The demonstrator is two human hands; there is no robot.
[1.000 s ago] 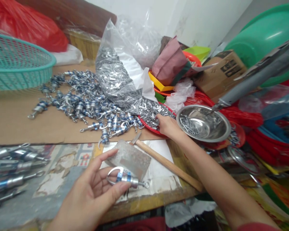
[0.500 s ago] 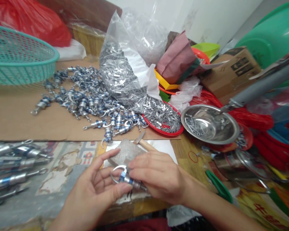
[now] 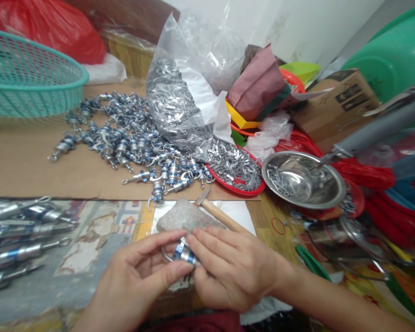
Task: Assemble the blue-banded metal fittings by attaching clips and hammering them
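Left hand [image 3: 134,276] at lower centre, thumb below and fingers above, pinching a silver-and-blue piece [image 3: 184,252]; right hand [image 3: 233,265] comes in from the right, fingers pressed together over the piece's right end; what its fingertips pinch is hidden, cannot tell; piece sits between both hands, above the near edge of the bench, tilted down to the right, its curved hook partly visible at the left end; just beyond the fingers, a grey block [image 3: 183,216], partly covered by the hands; hammer [image 3: 221,216] beside it, head near the block, wooden handle running behind the right hand; white sheet [image 3: 248,214] under both; at left, larger metal pieces [image 3: 27,251] side by side, blue bands on them; rubber band [image 3: 278,226] at right on the wood; further off, heap of similar pieces [image 3: 124,138] on cardboard [image 3: 17,161]; right of the heap, red dish [image 3: 228,186] full of small metal strips [image 3: 231,161]; steel bowl [image 3: 307,184] just beside the dish, thin metal bits inside; behind, clear bag [image 3: 169,101] of strips leaning by the dish; turquoise basket [image 3: 24,101] far left, red bag [image 3: 51,32] behind it; carton [image 3: 335,103] and green basin [image 3: 397,60] far right.
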